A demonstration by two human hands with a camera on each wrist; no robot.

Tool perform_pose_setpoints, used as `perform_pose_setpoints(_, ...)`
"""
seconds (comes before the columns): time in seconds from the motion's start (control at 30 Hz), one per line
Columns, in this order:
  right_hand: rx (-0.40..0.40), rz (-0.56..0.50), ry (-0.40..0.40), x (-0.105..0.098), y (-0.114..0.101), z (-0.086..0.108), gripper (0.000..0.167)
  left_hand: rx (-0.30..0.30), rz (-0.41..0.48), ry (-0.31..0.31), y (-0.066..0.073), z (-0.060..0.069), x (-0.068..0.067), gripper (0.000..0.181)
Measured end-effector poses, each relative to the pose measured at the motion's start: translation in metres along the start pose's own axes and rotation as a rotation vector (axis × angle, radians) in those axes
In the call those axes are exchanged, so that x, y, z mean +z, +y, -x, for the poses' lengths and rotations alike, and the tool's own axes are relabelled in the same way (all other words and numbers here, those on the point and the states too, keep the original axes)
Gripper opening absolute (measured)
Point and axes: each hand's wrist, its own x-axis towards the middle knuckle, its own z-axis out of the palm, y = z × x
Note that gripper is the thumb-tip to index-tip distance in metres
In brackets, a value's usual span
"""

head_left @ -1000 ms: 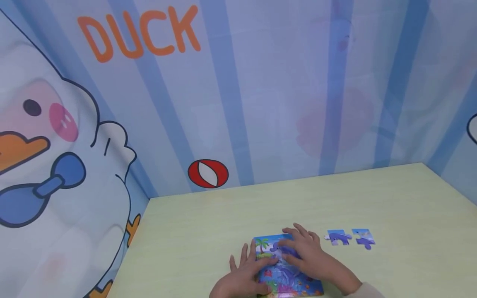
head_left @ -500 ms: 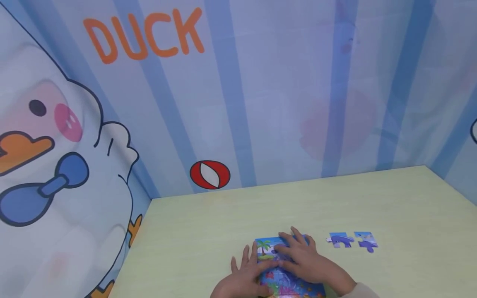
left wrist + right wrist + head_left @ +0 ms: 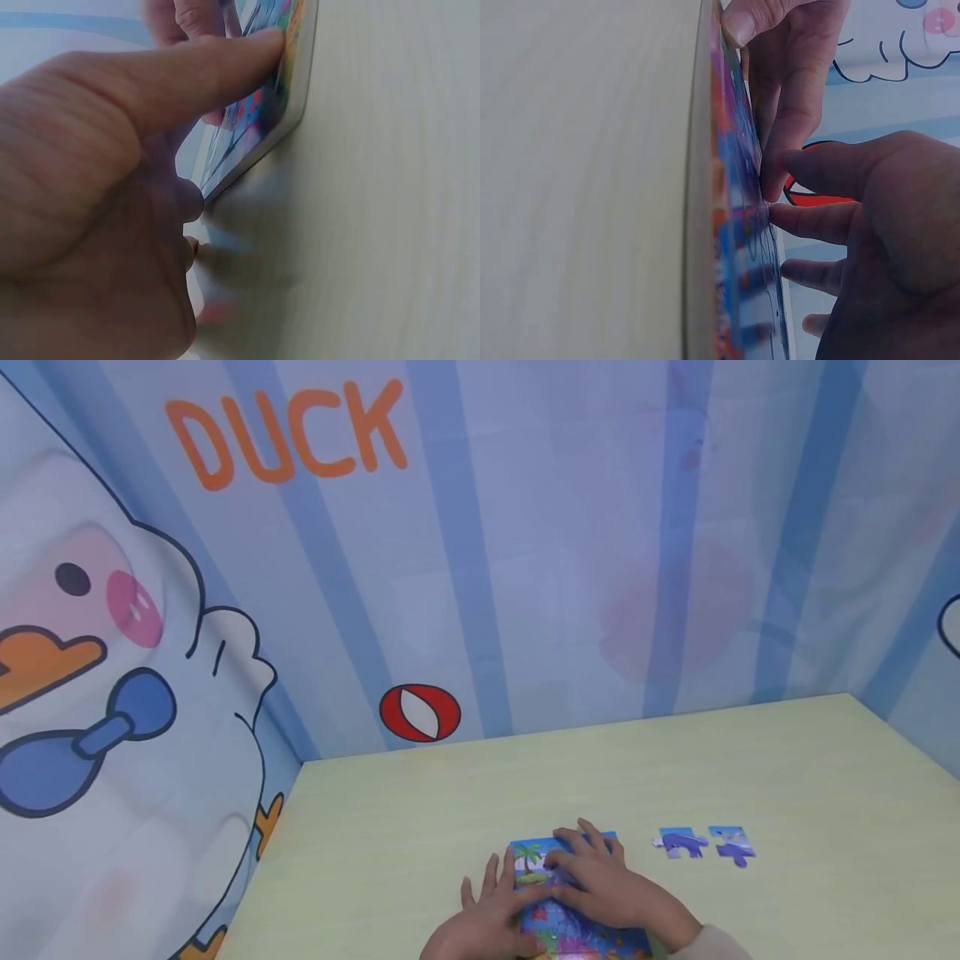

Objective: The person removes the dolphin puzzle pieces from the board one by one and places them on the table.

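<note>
A colourful jigsaw board point(image 3: 630, 941) with a palm tree and sea picture lies flat near the front edge of the head view. The left hand point(image 3: 487, 920) rests at its left side, thumb and index finger on the board, other fingers spread. From the right, the right hand point(image 3: 606, 882) touches the upper middle with spread fingertips, close to the left index finger. In the left wrist view the left thumb point(image 3: 217, 71) presses on the board's corner point(image 3: 291, 82). The right wrist view shows the right hand's point(image 3: 885, 217) fingertips on the board face point(image 3: 739, 247).
Two loose puzzle pieces, a purple and blue one point(image 3: 681, 843) and another point(image 3: 732, 845), lie on the pale table point(image 3: 405, 827) to the right of the board. Behind stands a striped blue curtain point(image 3: 540, 568) with a duck print and a red oval.
The right hand has shifted a little left across the board, and its fingertips are nearer to the left index finger. The left hand has stayed about where it was.
</note>
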Motion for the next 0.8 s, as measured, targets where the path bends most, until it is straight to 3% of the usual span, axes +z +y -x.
perform_pose_setpoints(0.17,0.014,-0.023,0.031,0.0024,-0.0002,-0.0026,0.023,-0.023,-0.014,0.027,0.0084,0.0055,-0.0023,0.061)
perform_pose_setpoints(0.43,0.058,-0.14,0.054,0.003,-0.0005,-0.0055,0.006,-0.028,0.01,0.035,0.0079,0.0045,-0.0007,0.062)
perform_pose_setpoints(0.67,0.077,-0.113,0.12,0.0061,-0.0016,-0.0058,0.004,0.016,0.038,0.003,0.0034,0.0051,-0.0016,0.063)
perform_pose_setpoints(0.8,0.107,-0.086,0.154,0.0073,-0.0024,-0.0061,0.011,0.014,0.041,0.022,0.0059,0.0058,-0.0015,0.06)
